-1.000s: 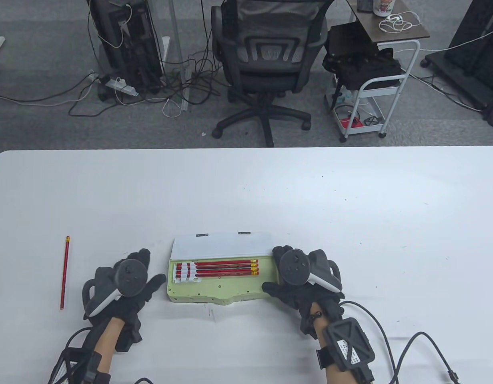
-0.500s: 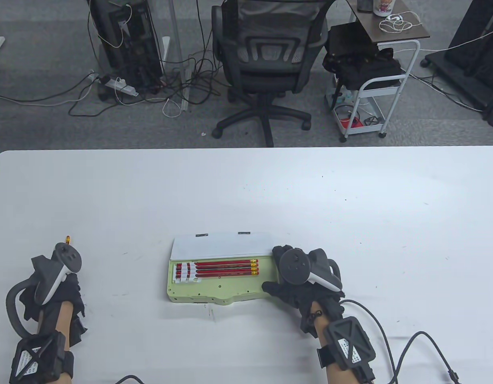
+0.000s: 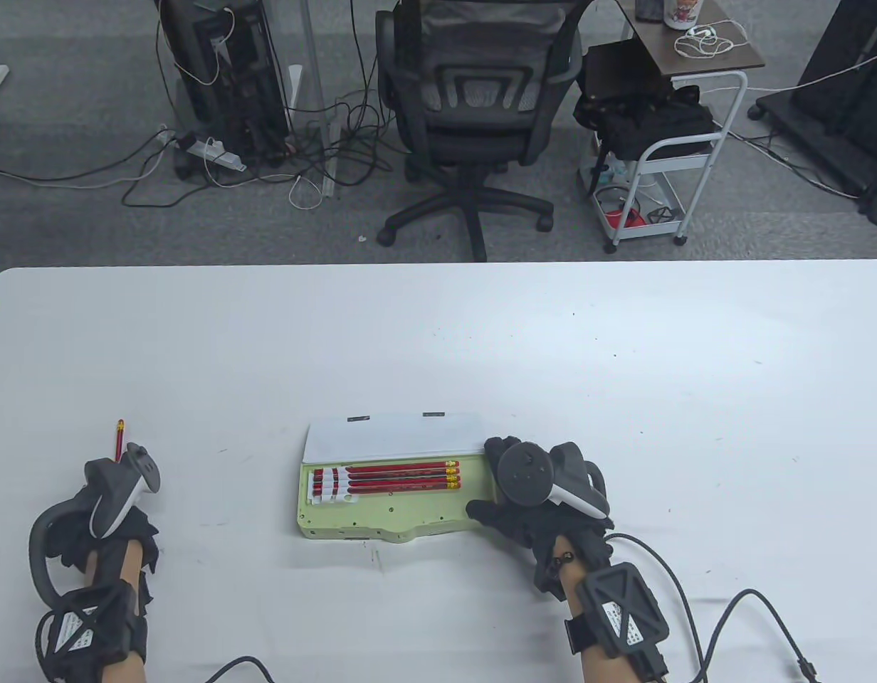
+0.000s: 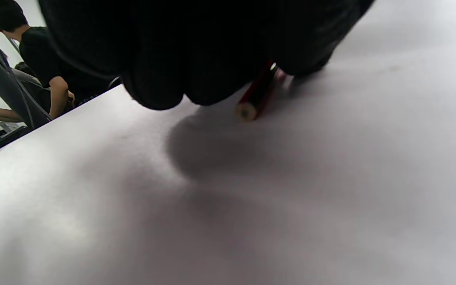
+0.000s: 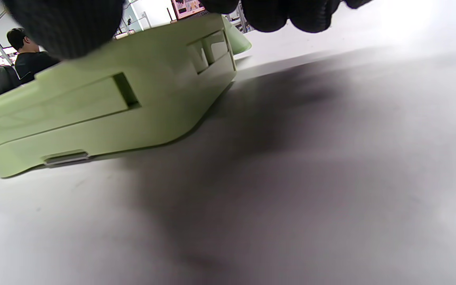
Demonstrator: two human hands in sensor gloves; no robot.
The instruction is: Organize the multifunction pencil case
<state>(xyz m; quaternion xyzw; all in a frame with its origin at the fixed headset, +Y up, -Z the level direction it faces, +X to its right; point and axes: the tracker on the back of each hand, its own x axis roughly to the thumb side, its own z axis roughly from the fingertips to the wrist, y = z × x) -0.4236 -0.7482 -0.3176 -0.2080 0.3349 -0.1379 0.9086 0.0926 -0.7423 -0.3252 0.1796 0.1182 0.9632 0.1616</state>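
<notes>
The pale green pencil case (image 3: 381,514) lies open at the table's front centre, its white lid (image 3: 392,435) folded back. Three red pencils (image 3: 403,477) lie side by side in it. My right hand (image 3: 506,491) grips the case's right end, thumb on the front corner; the case's side fills the right wrist view (image 5: 93,114) under my fingers (image 5: 283,16). My left hand (image 3: 122,523) is at the far left over a loose red pencil (image 3: 118,437). In the left wrist view my curled fingers (image 4: 196,51) hold that pencil (image 4: 253,101), its blunt end poking out just above the table.
The white table (image 3: 481,341) stretches wide behind the case. An office chair (image 3: 474,107), a white cart (image 3: 666,163) and floor cables stand beyond its far edge. A cable (image 3: 723,626) trails from my right wrist.
My left hand left the case's left end, swung out to the far left and closed on the loose red pencil. My right hand and the case have not moved.
</notes>
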